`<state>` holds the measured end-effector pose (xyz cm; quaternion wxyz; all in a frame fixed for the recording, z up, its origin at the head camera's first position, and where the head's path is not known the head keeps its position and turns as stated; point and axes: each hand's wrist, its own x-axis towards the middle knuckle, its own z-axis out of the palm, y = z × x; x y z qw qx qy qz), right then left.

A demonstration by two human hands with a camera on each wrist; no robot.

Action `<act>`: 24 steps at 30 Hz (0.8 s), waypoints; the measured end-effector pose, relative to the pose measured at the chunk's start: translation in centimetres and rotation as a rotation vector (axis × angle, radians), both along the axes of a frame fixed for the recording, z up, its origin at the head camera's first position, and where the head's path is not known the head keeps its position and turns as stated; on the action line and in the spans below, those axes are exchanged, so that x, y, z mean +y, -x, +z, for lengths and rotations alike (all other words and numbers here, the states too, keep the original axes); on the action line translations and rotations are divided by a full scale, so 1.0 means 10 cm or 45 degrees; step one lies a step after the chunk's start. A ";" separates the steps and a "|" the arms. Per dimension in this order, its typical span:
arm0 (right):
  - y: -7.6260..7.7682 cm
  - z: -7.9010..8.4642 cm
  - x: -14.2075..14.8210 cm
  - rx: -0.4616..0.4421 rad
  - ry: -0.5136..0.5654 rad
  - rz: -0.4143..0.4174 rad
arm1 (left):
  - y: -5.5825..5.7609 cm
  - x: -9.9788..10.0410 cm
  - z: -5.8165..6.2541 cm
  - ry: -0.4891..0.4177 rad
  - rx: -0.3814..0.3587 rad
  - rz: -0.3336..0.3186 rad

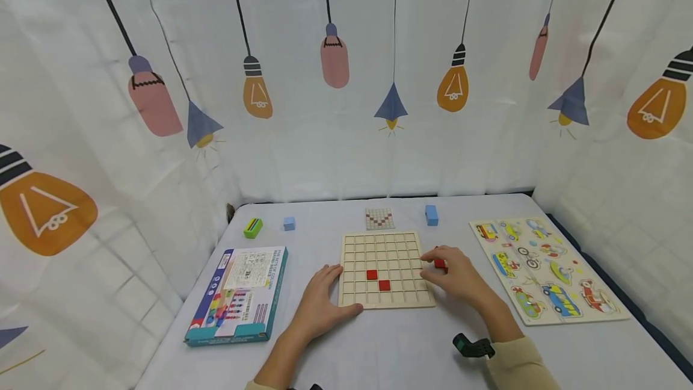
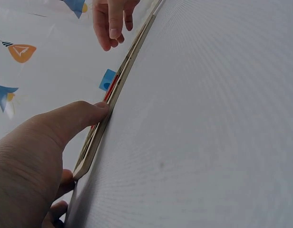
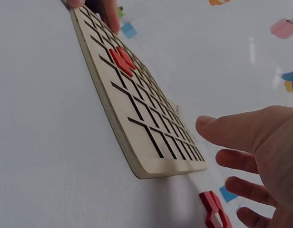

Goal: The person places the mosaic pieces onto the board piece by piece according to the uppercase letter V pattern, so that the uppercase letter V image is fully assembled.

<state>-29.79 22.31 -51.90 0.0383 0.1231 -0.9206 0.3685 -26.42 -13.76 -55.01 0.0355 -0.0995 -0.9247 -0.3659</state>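
A pale wooden grid board [image 1: 381, 237] lies flat on the white-covered table, with two red tiles [image 1: 384, 285] in its lower cells, diagonal to one another. At the board's near left corner, my left hand [image 1: 320, 310] holds it, fingers along the left side and thumb on the near edge. In the left wrist view that thumb [image 2: 82, 116] touches the rim. My right hand [image 1: 457, 275] hovers by the right edge, its fingers loosely bent around nothing. Red pieces [image 3: 214, 209] lie on the table past the board's right side, partly behind the right hand in the head view.
Beyond the board lies a small pattern card [image 1: 379, 219], with a blue block [image 1: 431, 215] to its right. A blue cube [image 1: 289, 223] and a green-yellow block [image 1: 252, 227] sit back left. A boxed set [image 1: 251, 312] flanks the left, a vehicle picture puzzle [image 1: 547, 315] the right.
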 end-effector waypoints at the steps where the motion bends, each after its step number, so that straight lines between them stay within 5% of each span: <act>1: 0.00 0.00 0.02 0.001 0.000 0.002 | 0.00 0.00 0.00 -0.003 -0.003 0.002; 24: 0.10 -0.15 0.24 0.034 -0.061 -0.160 | -0.01 0.00 0.01 -0.025 -0.036 0.022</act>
